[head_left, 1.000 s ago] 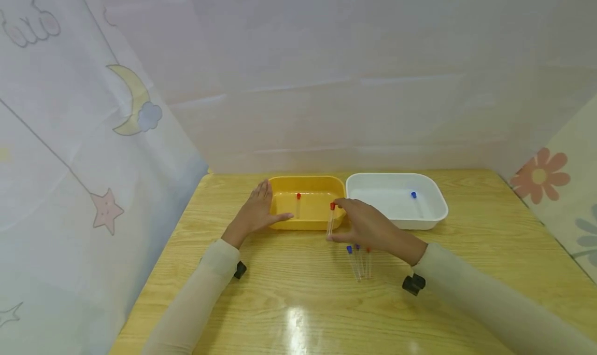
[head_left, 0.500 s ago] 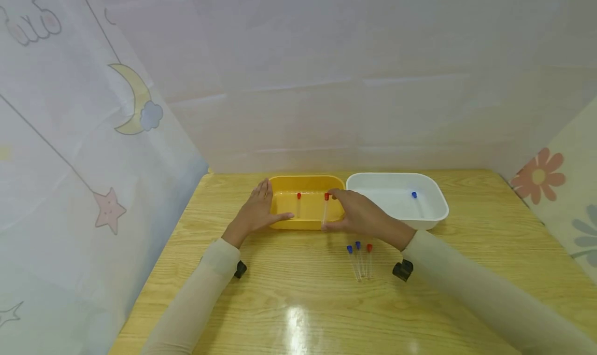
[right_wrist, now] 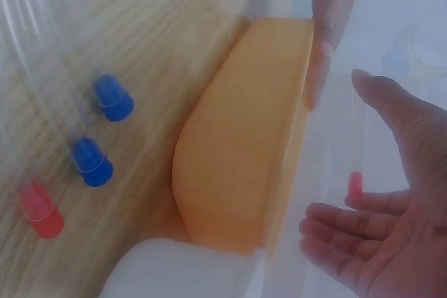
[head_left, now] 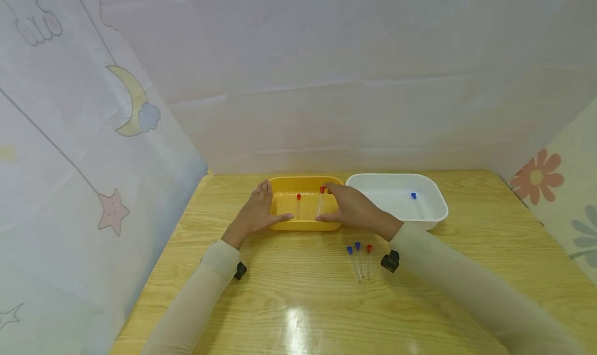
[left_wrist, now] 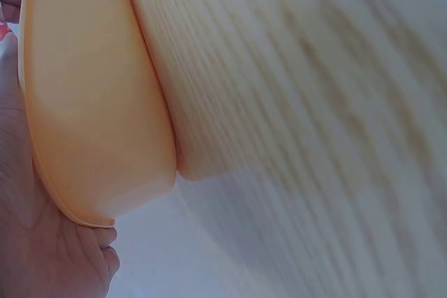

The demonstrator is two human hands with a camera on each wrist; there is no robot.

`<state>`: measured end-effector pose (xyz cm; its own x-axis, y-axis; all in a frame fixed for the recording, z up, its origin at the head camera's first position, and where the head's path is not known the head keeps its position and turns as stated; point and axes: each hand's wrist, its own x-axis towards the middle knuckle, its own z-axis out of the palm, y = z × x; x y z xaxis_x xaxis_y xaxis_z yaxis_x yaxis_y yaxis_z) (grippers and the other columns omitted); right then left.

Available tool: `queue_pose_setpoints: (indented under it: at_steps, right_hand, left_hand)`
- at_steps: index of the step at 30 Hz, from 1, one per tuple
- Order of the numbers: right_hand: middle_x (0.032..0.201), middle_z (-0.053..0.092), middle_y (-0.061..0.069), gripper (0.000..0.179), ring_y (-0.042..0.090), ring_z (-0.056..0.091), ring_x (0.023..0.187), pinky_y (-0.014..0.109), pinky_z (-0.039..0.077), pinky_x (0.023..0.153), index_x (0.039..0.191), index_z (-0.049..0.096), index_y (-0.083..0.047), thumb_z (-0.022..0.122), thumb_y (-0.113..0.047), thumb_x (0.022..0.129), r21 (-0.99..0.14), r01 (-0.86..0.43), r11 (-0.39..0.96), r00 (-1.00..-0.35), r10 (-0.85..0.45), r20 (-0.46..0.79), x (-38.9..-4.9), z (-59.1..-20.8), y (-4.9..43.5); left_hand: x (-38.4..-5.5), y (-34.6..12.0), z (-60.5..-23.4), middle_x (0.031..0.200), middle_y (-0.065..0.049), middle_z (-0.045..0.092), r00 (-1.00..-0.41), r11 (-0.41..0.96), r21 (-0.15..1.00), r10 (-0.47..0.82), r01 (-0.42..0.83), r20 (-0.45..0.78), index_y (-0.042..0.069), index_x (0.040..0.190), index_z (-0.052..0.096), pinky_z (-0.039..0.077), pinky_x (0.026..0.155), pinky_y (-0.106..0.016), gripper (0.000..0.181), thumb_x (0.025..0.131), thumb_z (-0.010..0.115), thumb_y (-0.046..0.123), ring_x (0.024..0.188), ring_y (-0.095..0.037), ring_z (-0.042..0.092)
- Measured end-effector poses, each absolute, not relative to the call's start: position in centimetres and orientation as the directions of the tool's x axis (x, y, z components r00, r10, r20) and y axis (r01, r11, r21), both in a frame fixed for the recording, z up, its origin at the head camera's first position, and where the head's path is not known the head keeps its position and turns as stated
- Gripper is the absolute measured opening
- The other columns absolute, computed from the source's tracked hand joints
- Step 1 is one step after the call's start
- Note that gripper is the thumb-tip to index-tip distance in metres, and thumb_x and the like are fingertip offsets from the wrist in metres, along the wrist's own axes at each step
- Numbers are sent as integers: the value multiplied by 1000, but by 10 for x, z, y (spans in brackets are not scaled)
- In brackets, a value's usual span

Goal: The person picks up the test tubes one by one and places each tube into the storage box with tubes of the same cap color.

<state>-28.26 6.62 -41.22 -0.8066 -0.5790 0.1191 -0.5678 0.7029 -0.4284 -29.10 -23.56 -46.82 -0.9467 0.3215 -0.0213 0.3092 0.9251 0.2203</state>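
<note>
My right hand [head_left: 356,210] pinches a red-capped test tube [head_left: 320,203] lengthwise, fingertip at the cap and thumb at the other end. It holds the tube over the right part of the yellow tray [head_left: 305,225]. Another red-capped test tube [head_left: 299,206] lies inside that tray, to the left. With fingers extended, my left hand [head_left: 253,211] rests on the tray's left end, its thumb along the front rim. In the right wrist view, the held tube's red cap [right_wrist: 355,183] shows by the index finger, while its clear body is faint.
To the right, a white tray [head_left: 436,223] holds a blue-capped test tube [head_left: 416,202]. On the wooden table [head_left: 280,282] in front lie two blue-capped tubes [head_left: 353,261] and one red-capped tube [head_left: 369,261]. A papered wall [head_left: 298,111] stands behind the trays.
My right hand has moved left and slightly away from me, bringing the red-capped test tube from the yellow tray's front right corner to over its inside. My left hand has stayed put.
</note>
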Motion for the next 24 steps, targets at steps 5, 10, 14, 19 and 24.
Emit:
queue_pose_setpoints:
  at_steps: [5, 10, 14, 19, 24]
  right_hand:
    - [136, 61, 20, 91, 37, 64, 116, 49, 54, 95, 147, 45, 1, 79, -55, 84, -447, -559, 698, -807, -583, 100, -289, -414, 61]
    - [138, 60, 19, 96, 36, 65, 115, 49, 54, 95, 150, 43, 0, 76, -61, 83, -445, -545, 710, -814, -576, 77, -295, -415, 60]
    - [139, 60, 18, 97, 35, 65, 115, 49, 54, 96, 150, 42, 0, 77, -60, 83, -446, -530, 721, -822, -566, 60, -299, -417, 60]
    - [139, 60, 19, 97, 35, 64, 117, 49, 53, 97, 151, 42, 0, 77, -60, 83, -449, -525, 723, -824, -564, 56, -303, -419, 58]
    - [138, 60, 18, 95, 34, 62, 119, 48, 53, 98, 151, 43, 0, 79, -55, 83, -434, -527, 731, -824, -564, 52, -307, -421, 52]
  left_hand:
    - [-291, -236, -469, 168, -22, -6, -947, 925, 220, 320, 309, -14, -5, 159, -1, 2, 125, -46, 126, 85, 41, 88, 156, -32, -5]
    - [-291, -235, -468, 167, -19, -11, -946, 923, 226, 323, 311, -17, -4, 160, -2, 1, 125, -45, 124, 86, 42, 86, 156, -31, -5]
    - [-292, -235, -467, 167, -18, -13, -944, 921, 223, 330, 318, -17, -5, 160, -1, 1, 125, -45, 122, 88, 42, 84, 156, -32, -5]
    - [-292, -237, -467, 167, -18, -13, -944, 923, 219, 328, 316, -22, -5, 160, -2, 1, 125, -45, 122, 88, 42, 84, 156, -32, -5]
    - [-293, -237, -467, 167, -18, -13, -944, 922, 222, 329, 317, -16, -5, 160, -2, 1, 125, -46, 125, 86, 39, 88, 156, -32, -4]
